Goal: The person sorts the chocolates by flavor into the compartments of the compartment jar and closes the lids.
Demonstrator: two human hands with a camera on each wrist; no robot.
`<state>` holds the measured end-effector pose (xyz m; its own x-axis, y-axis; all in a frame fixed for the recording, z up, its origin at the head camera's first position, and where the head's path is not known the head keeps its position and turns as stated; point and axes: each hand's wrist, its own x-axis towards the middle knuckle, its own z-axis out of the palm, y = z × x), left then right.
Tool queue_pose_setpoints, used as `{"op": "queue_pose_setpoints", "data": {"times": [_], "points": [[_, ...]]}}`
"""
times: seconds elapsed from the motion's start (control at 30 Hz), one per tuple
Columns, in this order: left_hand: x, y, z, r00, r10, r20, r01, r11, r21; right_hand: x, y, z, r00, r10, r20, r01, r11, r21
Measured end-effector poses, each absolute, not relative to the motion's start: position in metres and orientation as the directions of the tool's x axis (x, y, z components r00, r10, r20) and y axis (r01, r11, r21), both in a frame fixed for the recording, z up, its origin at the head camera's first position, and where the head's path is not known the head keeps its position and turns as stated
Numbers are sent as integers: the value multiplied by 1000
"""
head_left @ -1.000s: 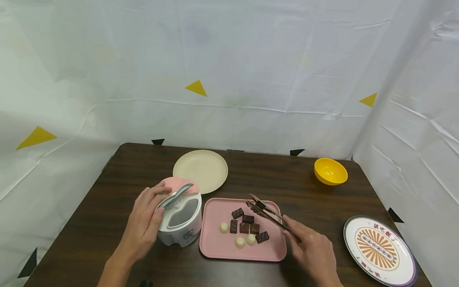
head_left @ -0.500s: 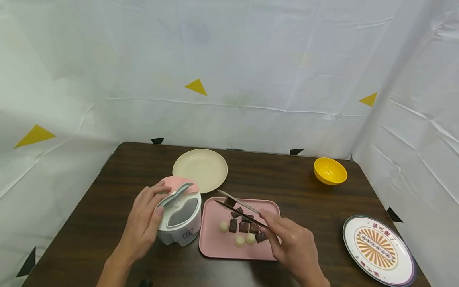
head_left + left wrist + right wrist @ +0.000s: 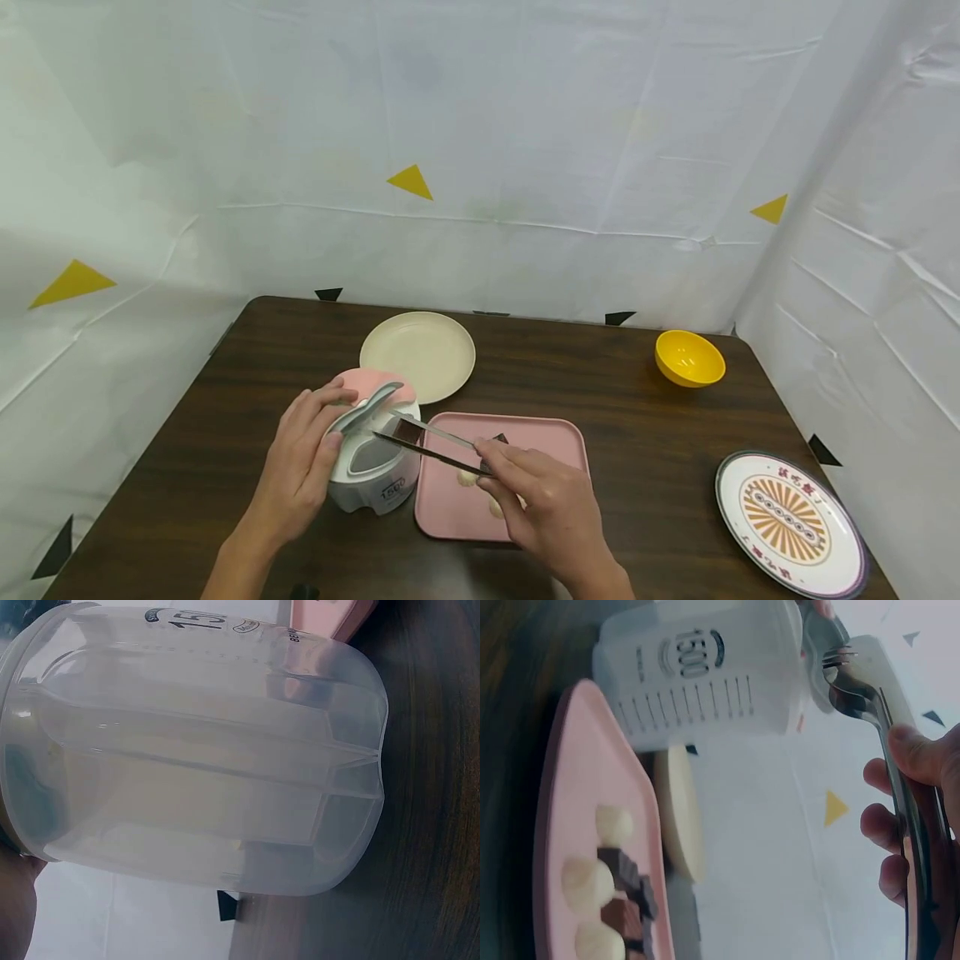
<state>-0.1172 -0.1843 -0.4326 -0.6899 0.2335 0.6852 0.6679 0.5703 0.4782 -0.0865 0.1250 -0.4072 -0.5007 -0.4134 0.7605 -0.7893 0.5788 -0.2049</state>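
In the head view my left hand (image 3: 302, 462) holds the top of a translucent plastic canister (image 3: 378, 492), fingers on the lid and thumb beside the raised grey flap (image 3: 366, 408). The left wrist view shows the canister's clear wall (image 3: 195, 772) close up. My right hand (image 3: 547, 504) grips metal tongs (image 3: 442, 457), their tips over the lid's opening. Between the tips is a dark chocolate piece (image 3: 407, 430). A pink tray (image 3: 450, 518) lies right of the canister, bearing dark chocolates (image 3: 622, 915) and white round pieces (image 3: 587, 885), partly hidden by my right hand in the head view.
Behind the canister lies a cream plate (image 3: 420, 350). A yellow bowl (image 3: 688, 358) stands at the far right of the dark wooden table (image 3: 622, 400). Nearer on the right is a patterned white plate (image 3: 791, 521). White sheeting (image 3: 495, 150) surrounds the back and sides.
My right hand has moved left with the tongs and chocolate, from above the tray to the canister's opening. My left hand has stayed on the lid.
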Motion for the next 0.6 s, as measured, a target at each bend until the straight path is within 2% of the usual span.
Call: {"op": "queue_pose_setpoints", "data": {"times": [0.2,0.6], "points": [[-118,-185,-433,-682,236,692,676,563,474,-89,114,-409,-468,-430,772,-814,549,-187],[-119,-185,-434,-675,233,700,681,564,468,-91,112,-414,-475,-451,756,-813,554,-180]]}}
